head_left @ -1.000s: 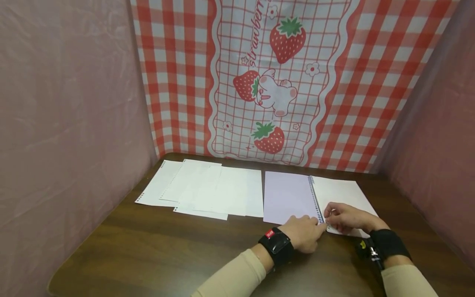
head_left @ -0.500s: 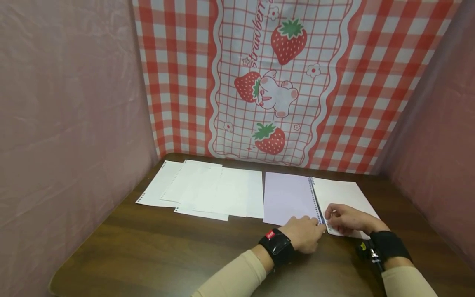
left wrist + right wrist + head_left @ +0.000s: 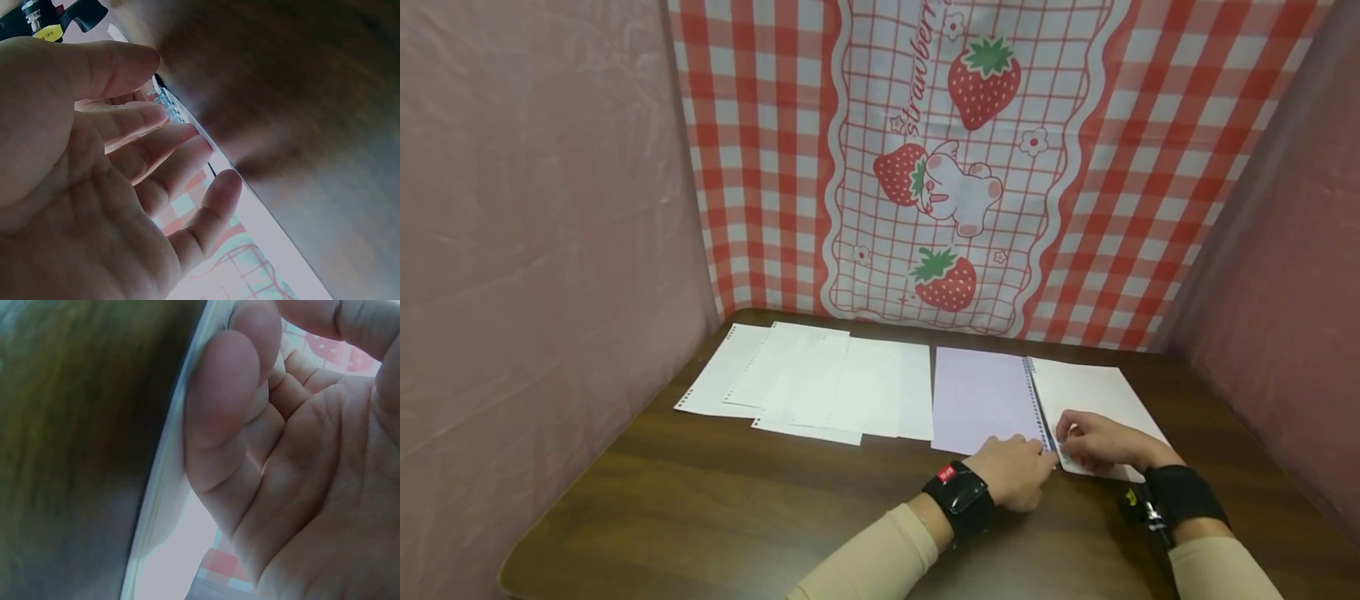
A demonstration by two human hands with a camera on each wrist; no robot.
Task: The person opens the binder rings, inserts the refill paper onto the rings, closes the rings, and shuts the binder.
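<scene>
A ring-bound notebook lies spread out, with a lilac cover on the left and white pages on the right. Its blue-grey ring spine runs between them; in the left wrist view, several rings show beyond the fingers. My left hand rests at the spine's near end, its index finger reaching the pages' near corner. My right hand has curled fingers and pinches at the white pages' inner edge beside the rings. In the right wrist view the little finger lies against the page edge; the pinching fingertips are hidden.
Several loose white punched sheets overlap on the wooden table, left of the notebook. A red checked strawberry cloth hangs behind the table. Pink curtains close off both sides.
The pages' near inner corner and left index fingertip have shifted very slightly. Both hands otherwise stay at the near end of the ring spine, and the loose sheets lie as before.
</scene>
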